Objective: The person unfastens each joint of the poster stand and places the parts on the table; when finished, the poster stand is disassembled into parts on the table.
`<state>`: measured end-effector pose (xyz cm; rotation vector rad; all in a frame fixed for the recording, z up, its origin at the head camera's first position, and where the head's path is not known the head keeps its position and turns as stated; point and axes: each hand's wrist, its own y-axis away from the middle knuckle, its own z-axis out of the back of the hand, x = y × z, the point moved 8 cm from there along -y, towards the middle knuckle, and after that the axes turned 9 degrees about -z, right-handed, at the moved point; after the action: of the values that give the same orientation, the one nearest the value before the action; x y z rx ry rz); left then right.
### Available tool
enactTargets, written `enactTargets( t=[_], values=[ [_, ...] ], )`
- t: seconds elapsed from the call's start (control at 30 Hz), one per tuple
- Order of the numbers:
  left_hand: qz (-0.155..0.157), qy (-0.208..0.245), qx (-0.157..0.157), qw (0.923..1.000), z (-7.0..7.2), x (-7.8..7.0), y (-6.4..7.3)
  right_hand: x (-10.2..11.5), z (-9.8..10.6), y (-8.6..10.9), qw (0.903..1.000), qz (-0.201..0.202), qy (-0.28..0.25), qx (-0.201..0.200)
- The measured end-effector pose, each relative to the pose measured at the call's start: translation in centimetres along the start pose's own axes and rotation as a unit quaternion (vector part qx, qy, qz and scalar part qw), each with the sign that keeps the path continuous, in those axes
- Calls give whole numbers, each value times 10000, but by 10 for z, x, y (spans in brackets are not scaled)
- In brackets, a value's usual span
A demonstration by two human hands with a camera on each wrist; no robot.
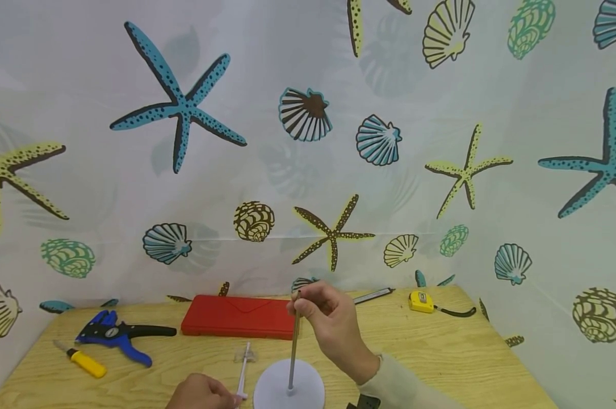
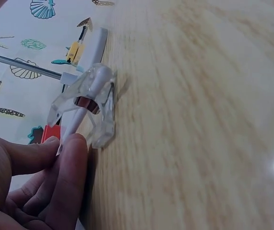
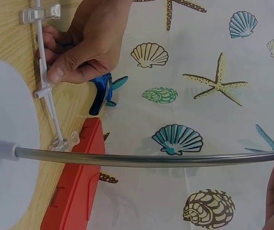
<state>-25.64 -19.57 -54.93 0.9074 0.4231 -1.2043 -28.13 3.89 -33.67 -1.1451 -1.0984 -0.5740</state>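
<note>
My right hand pinches the upper end of a thin metal rod between thumb and fingers. The rod stands nearly upright in the collar of a round white base on the table. To the left of the base, my left hand pinches a slim white plastic stick near its middle. A clear plastic clip sits on one end of the stick, close over the wood. Another clear clip shows at the opposite end in the right wrist view.
Behind the base lies a red case. Blue-and-black wire strippers and a yellow-handled screwdriver lie on the left. A yellow tape measure is at the back right. A shell-patterned curtain hangs behind the wooden table.
</note>
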Motion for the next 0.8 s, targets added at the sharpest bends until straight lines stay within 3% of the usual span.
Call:
enactTargets(
  t=[0.13,0.37,0.5,0.63,0.8],
  values=[
    [-228,-87,-77,9997,7,-8,5,-1,0,0,10000,24,91,-20],
    [-1137,-422,-613,9907,22,-47,22,-1,-1,3,9996,-174,217,101],
    [-1448,-127,-653,9872,18,-64,29,-1,-2,6,9977,153,601,279],
    [-1762,246,-386,9833,6,-76,31,-8,-3,9,9942,259,923,492],
    [-2221,163,153,9748,-15,-89,28,-25,-6,14,9885,-182,1282,780]
  ],
)
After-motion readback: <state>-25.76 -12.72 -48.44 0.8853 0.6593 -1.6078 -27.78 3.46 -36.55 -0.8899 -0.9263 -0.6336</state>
